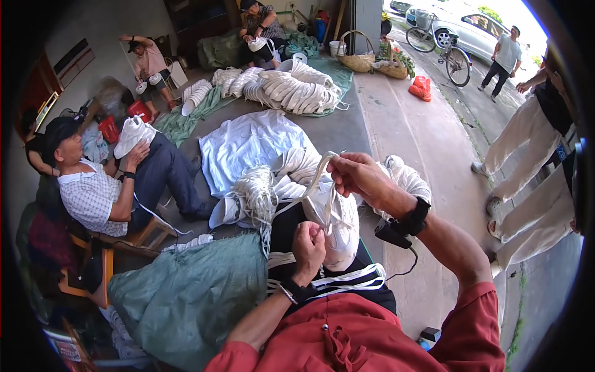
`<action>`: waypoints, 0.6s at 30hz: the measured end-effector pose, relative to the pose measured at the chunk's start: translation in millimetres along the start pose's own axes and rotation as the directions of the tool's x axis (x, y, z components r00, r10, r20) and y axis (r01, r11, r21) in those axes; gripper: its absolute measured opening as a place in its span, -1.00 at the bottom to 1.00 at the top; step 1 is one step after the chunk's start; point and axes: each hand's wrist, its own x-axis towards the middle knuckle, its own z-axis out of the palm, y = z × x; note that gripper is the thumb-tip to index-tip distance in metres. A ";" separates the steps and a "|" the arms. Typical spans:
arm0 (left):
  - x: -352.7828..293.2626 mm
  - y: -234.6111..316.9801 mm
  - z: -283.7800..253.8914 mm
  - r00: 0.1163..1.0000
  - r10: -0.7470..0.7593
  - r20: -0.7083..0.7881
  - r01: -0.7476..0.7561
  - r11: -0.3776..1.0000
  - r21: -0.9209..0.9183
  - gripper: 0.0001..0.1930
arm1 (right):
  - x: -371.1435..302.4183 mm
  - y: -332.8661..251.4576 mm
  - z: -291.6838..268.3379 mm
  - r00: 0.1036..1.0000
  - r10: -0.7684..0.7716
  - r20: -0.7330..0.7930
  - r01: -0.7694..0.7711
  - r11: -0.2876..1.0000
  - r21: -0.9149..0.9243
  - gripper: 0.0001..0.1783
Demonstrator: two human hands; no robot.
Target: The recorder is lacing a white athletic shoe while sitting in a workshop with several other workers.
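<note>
A white lace-up shoe rests on my lap, its toe toward me. Above it, my right hand is closed on a flat white shoelace, which loops over to the left. My left hand is closed at the shoe's left side, its fingertips pinching a strand of lace that runs down from the shoe's front. More loose white laces lie across my dark-clad lap. Just beyond the shoe are a bundle of white laces and a stack of white shoes.
A green woven sack lies at my left. Beyond are a pale cloth and a long pile of white shoes. A seated person holds a shoe at left; others sit farther back. People stand at right, near a bicycle.
</note>
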 end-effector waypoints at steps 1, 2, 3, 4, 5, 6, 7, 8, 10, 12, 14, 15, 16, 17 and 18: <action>-4.6 13.1 -4.6 0.981 0.157 -0.111 -0.142 0.981 0.132 -0.95 | 1.4 -0.3 0.6 0.999 0.006 0.037 -0.005 1.000 -0.027 -0.72; -9.7 15.8 -2.7 0.931 0.364 -0.023 -0.355 0.920 0.166 -0.91 | 2.4 -1.3 1.6 0.997 0.012 0.073 -0.008 0.999 -0.053 -0.72; -13.8 17.7 -1.8 0.841 0.512 0.175 -0.534 0.837 0.122 -0.85 | 2.8 -3.3 3.6 0.998 0.011 0.068 -0.008 0.999 -0.054 -0.72; -18.9 17.8 3.9 0.774 0.571 0.272 -0.611 0.787 0.087 -0.81 | 4.4 -6.8 8.6 0.994 0.020 0.103 -0.005 0.990 -0.144 -0.72; -23.7 17.0 10.6 0.693 0.623 0.363 -0.680 0.732 0.042 -0.78 | 5.5 -10.1 13.9 0.990 0.031 0.137 0.002 0.973 -0.232 -0.72; -26.5 14.5 13.4 0.691 0.625 0.363 -0.682 0.730 0.040 -0.78 | 6.0 -13.3 19.8 0.988 0.035 0.153 0.005 0.968 -0.249 -0.72; -27.5 12.8 16.6 0.707 0.575 0.411 -0.653 0.754 0.070 -0.75 | 7.5 -15.9 23.7 0.988 0.032 0.148 0.006 0.968 -0.250 -0.72; -27.3 10.4 19.3 0.721 0.522 0.456 -0.625 0.774 0.101 -0.73 | 9.7 -18.5 27.2 0.984 0.022 0.177 0.032 0.954 -0.298 -0.70; -27.1 3.9 20.9 0.706 0.516 0.485 -0.629 0.772 0.095 -0.71 | 17.6 -19.9 31.8 0.976 -0.036 0.217 0.124 0.905 -0.406 -0.70; -27.8 1.7 22.3 0.681 0.515 0.521 -0.643 0.761 0.088 -0.69 | 15.7 -34.1 43.8 0.962 -0.168 0.213 0.236 0.906 -0.351 -0.71; -27.3 0.8 22.3 0.680 0.508 0.529 -0.636 0.768 0.081 -0.69 | 12.1 -52.1 59.9 0.949 -0.245 0.199 0.297 0.908 -0.295 -0.72; -27.3 0.3 22.7 0.680 0.501 0.535 -0.628 0.774 0.075 -0.69 | 10.6 -58.8 66.2 0.927 -0.304 0.220 0.363 0.873 -0.326 -0.72; -27.5 0.1 21.8 0.678 0.503 0.537 -0.631 0.772 0.073 -0.69 | 8.8 -63.6 70.3 0.900 -0.362 0.243 0.430 0.830 -0.356 -0.72; -28.1 -0.4 21.0 0.683 0.495 0.537 -0.624 0.778 0.077 -0.71 | 5.0 -63.0 71.9 0.885 -0.348 0.310 0.444 0.830 -0.338 -0.72; -28.3 -0.8 20.0 0.689 0.487 0.536 -0.617 0.783 0.082 -0.73 | 4.2 -58.2 70.1 0.887 -0.357 0.293 0.443 0.838 -0.319 -0.72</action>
